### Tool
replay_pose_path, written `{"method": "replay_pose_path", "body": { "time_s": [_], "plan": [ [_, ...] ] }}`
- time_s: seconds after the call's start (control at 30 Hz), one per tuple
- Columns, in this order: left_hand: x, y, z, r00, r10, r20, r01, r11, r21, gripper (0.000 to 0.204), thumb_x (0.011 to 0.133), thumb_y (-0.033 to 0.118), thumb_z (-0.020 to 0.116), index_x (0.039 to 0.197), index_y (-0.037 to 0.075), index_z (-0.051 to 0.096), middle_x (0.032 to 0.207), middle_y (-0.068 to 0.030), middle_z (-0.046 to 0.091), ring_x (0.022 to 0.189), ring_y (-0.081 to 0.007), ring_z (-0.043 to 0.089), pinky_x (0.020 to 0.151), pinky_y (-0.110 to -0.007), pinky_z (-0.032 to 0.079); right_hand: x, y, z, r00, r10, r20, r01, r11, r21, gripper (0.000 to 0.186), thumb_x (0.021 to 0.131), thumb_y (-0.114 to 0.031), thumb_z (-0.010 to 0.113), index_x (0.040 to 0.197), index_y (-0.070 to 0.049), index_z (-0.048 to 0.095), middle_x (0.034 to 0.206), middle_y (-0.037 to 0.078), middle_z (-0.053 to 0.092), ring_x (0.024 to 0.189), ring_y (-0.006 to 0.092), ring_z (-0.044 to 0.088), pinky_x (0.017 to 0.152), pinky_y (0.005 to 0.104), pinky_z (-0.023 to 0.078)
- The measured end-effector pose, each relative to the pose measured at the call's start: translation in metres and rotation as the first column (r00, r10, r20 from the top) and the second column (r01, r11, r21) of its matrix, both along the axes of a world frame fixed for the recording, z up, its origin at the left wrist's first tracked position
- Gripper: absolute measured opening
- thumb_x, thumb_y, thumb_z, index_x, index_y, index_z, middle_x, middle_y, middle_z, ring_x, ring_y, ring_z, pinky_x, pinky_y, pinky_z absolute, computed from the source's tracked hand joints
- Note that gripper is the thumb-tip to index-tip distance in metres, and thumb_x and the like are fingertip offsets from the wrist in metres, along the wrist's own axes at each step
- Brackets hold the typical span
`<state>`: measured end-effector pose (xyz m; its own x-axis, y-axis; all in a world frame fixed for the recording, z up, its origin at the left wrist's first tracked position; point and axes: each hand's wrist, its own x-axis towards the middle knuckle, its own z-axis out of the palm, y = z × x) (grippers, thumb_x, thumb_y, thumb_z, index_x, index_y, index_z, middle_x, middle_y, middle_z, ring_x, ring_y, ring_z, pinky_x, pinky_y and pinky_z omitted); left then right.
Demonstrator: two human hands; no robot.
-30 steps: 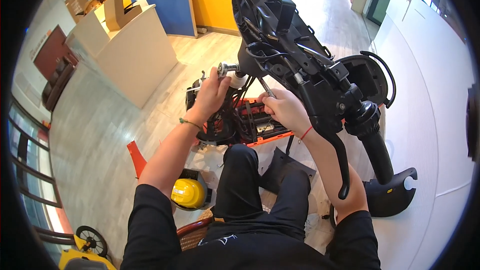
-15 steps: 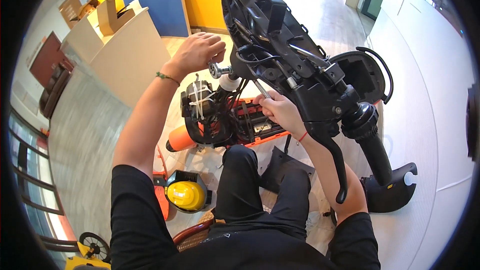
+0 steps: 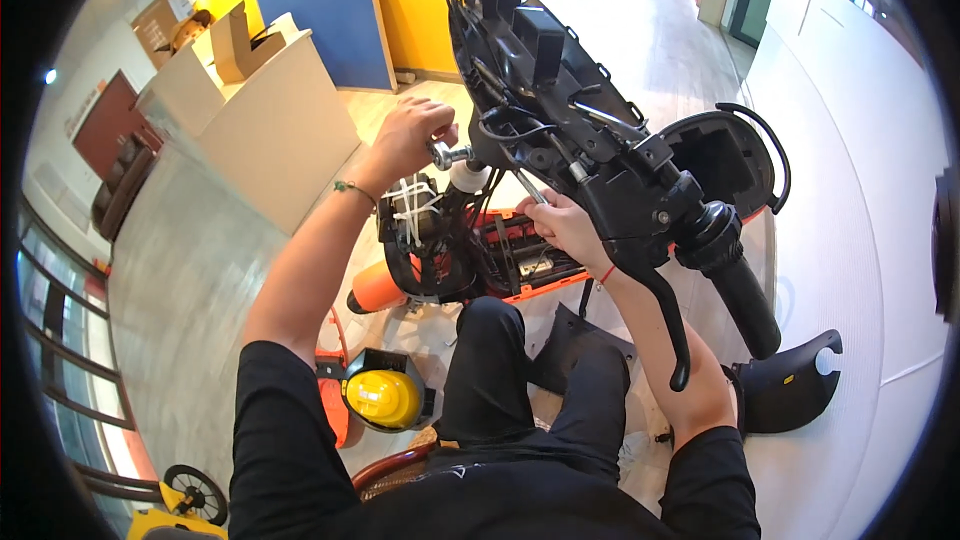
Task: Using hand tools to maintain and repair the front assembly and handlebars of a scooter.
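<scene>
In front of me stands a partly stripped scooter, its black handlebar assembly (image 3: 560, 90) with exposed cables turned across the view. At the left of its steering stem, my left hand (image 3: 410, 138) is closed on a ratchet wrench (image 3: 443, 154), most of whose handle the hand hides. The ratchet's socket end points right, against the underside of the assembly. Below the assembly, my right hand (image 3: 568, 228) grips a slim silver tool (image 3: 530, 185) whose upper end reaches up to the black plastic; its exact kind is hidden. A black brake lever (image 3: 672, 325) hangs over my right forearm.
Below the stem lies the scooter's orange body (image 3: 540, 290) with open wiring. A yellow helmet (image 3: 383, 398) is on the floor by my left leg. Black cover panels (image 3: 790, 390) lie at right beside a white wall (image 3: 850, 190). A pale counter (image 3: 260, 110) stands at left.
The whole view has shifted slightly. My left hand sits a little lower against the scooter, still on the ratchet wrench. My right hand holds about the same place.
</scene>
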<state>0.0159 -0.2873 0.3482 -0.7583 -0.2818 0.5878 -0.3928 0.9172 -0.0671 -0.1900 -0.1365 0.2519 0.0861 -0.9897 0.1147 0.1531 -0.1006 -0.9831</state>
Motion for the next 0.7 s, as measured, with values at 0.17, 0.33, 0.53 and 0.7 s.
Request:
{"method": "replay_pose_path", "body": {
  "time_s": [0.17, 0.33, 0.53, 0.7],
  "plan": [
    [0.0, 0.01, -0.003, 0.995, 0.064, -0.082, -0.06, 0.997, 0.049, 0.015, 0.062, 0.004, 0.06, 0.062, 0.009, 0.046, 0.063, -0.0038, 0.054, 0.067, -0.0257, 0.053, 0.066, -0.035, 0.04, 0.007, 0.013, 0.032, 0.994, -0.035, -0.1, 0.044, 0.995, 0.091, 0.016, 0.088, -0.012, 0.052, 0.096, 0.001, 0.057, 0.061, -0.007, 0.039, 0.049, -0.0007, 0.032, 0.04, 0.0164, 0.023],
    [0.004, 0.013, -0.01, 0.984, 0.139, -0.114, -0.135, 0.99, 0.046, 0.022, 0.066, 0.014, 0.066, 0.056, 0.01, 0.047, 0.055, -0.0062, 0.051, 0.06, -0.0248, 0.054, 0.061, -0.036, 0.042, 0.013, 0.021, 0.054, 0.997, -0.052, -0.062, 0.065, 0.97, 0.235, 0.017, 0.088, -0.013, 0.053, 0.095, 0.001, 0.058, 0.061, -0.006, 0.04, 0.05, 0.0005, 0.033, 0.043, 0.0176, 0.025],
    [0.008, 0.022, -0.012, 0.969, 0.233, -0.079, -0.233, 0.972, 0.007, 0.021, 0.068, 0.02, 0.067, 0.057, 0.011, 0.052, 0.055, -0.0067, 0.054, 0.059, -0.0251, 0.057, 0.062, -0.036, 0.044, 0.019, 0.014, 0.046, 0.986, -0.109, -0.125, 0.134, 0.969, 0.209, 0.019, 0.087, -0.015, 0.053, 0.095, 0.001, 0.06, 0.06, -0.006, 0.041, 0.048, 0.001, 0.034, 0.043, 0.0187, 0.026],
    [0.007, 0.027, -0.017, 0.955, 0.271, -0.118, -0.275, 0.961, -0.023, 0.019, 0.068, 0.021, 0.068, 0.058, 0.012, 0.055, 0.056, -0.0058, 0.056, 0.06, -0.0238, 0.059, 0.062, -0.036, 0.044, 0.016, 0.01, 0.025, 0.983, -0.087, -0.16, 0.113, 0.98, 0.163, 0.018, 0.087, -0.015, 0.053, 0.092, 0.0, 0.061, 0.06, -0.004, 0.044, 0.05, 0.0042, 0.039, 0.046, 0.0206, 0.031]
  ]
}}
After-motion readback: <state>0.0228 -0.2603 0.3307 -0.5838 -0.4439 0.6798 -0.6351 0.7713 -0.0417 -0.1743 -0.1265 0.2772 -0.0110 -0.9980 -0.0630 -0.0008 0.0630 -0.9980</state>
